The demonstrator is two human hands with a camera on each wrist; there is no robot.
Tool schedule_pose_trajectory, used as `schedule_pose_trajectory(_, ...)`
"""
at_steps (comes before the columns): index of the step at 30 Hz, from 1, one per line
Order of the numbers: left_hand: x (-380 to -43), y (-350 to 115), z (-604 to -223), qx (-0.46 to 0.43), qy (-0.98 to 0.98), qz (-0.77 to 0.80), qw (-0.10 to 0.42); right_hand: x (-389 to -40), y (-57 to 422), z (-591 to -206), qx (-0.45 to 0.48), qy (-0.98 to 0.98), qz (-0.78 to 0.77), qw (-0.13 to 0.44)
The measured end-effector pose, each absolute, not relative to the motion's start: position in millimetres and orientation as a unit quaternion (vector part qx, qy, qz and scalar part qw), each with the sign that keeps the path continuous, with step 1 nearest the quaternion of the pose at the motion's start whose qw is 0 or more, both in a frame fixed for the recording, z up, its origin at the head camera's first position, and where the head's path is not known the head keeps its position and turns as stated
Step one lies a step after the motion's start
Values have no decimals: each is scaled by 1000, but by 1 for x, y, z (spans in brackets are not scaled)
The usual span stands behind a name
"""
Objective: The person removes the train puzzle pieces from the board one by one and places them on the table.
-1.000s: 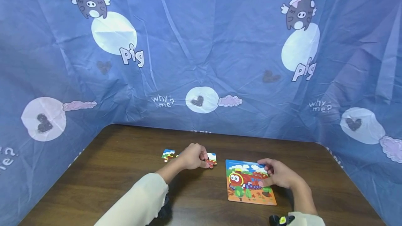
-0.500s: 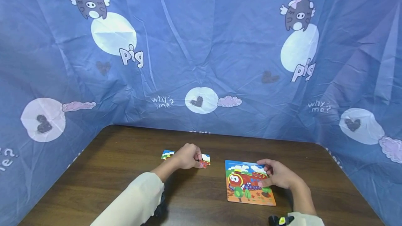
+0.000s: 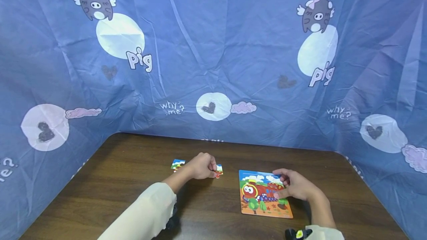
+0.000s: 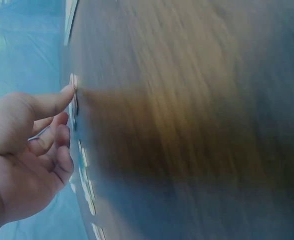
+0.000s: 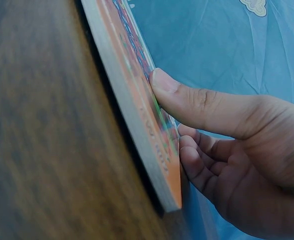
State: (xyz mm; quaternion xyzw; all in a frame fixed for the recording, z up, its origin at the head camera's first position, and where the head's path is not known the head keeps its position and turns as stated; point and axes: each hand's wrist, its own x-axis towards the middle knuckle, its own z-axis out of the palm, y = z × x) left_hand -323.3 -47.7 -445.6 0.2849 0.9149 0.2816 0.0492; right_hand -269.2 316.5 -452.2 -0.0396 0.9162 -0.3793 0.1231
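My left hand (image 3: 201, 166) is at a small puzzle piece (image 3: 219, 172) with white, blue and red print, on the table. In the left wrist view its thumb lies against the thin edge-on piece (image 4: 74, 107), and the other fingers curl in behind. The hand hides part of the piece. My right hand (image 3: 298, 186) rests on the right side of a square train puzzle (image 3: 263, 206), which lies face up. The right wrist view has the thumb (image 5: 186, 102) pressing on the printed face near the board's edge, the other fingertips by its side.
Another puzzle piece (image 3: 177, 164) lies left of my left hand, partly behind the wrist. More thin pieces (image 4: 86, 177) show edge-on in the left wrist view. The brown wooden table (image 3: 133, 180) is bounded by a blue printed cloth (image 3: 213, 47).
My left hand moved left with the puzzle piece, away from the train puzzle, then shifted slightly back right over it. The right hand and the train puzzle stayed in place.
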Motion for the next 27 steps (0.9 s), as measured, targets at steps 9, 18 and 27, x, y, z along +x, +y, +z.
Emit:
schedule_pose_trajectory(9,-310,-25,-445,312,897,307,63,-268,316,-451,-45,919,-371,126)
schedule_pose_trajectory(18,-293,7,-444,325,895,299,68,-268,318,-451,-62,911,-387,127)
schedule_pose_trajectory(27,-284,28,-452,342,895,274,81,-267,317,-450,-60,912,-385,127)
